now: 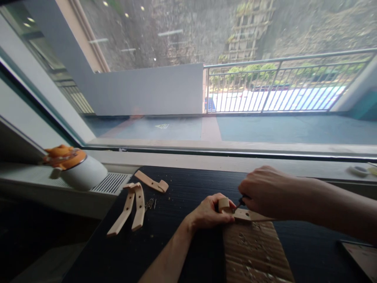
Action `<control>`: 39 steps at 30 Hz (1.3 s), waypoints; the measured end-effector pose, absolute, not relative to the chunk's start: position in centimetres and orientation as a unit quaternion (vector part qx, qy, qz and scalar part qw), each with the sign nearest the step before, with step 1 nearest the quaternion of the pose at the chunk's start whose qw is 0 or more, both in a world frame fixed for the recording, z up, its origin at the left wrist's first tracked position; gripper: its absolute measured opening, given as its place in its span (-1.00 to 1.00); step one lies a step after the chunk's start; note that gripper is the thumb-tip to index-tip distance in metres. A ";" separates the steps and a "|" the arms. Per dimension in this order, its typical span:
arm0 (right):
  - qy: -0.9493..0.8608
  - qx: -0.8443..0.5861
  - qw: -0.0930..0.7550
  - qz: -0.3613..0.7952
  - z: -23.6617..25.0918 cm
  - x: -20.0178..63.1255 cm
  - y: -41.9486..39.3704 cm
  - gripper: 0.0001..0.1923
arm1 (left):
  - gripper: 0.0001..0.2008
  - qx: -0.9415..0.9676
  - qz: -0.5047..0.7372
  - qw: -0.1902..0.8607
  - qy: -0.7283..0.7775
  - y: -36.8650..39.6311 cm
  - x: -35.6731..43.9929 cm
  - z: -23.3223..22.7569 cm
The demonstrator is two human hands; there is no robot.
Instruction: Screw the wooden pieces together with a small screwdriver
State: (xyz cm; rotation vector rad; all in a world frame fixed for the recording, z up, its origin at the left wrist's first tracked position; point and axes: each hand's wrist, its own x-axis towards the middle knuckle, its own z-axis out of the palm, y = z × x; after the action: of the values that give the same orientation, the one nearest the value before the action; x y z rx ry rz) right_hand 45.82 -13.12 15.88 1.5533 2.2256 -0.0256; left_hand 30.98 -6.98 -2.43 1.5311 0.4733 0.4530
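My left hand [210,212] is closed on the curled end of a pale wooden hook piece [243,214], steadying it at the top edge of a brown, pitted board [253,251]. In my right fist [260,188] is a dark-handled tool [240,201] with a thin metal shaft. Its tip meets the wood close to my left fingers; the exact tip shape is too small to tell. At least one dark hole shows in the strip. Part of the curl is hidden behind my left fingers.
On the black table [173,243] lie two bent wooden pieces [138,206] with holes, another hook piece [151,181], and several small metal bits [151,203]. A white pot with an orange lid [82,169] stands on the left sill. A tablet-like object [361,255] lies far right.
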 end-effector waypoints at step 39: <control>0.810 0.542 0.224 -0.018 16.4 43.9 -12.9 -0.79 | -0.79 0.659 0.232 0.685 0.205 -7.4 31.2 -2.6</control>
State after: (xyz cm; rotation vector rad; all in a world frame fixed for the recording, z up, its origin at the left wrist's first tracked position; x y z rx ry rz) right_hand 43.93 -12.85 16.38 1.4951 2.2346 -0.0499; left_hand 31.16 -7.40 -2.61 1.4766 0.4583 0.5195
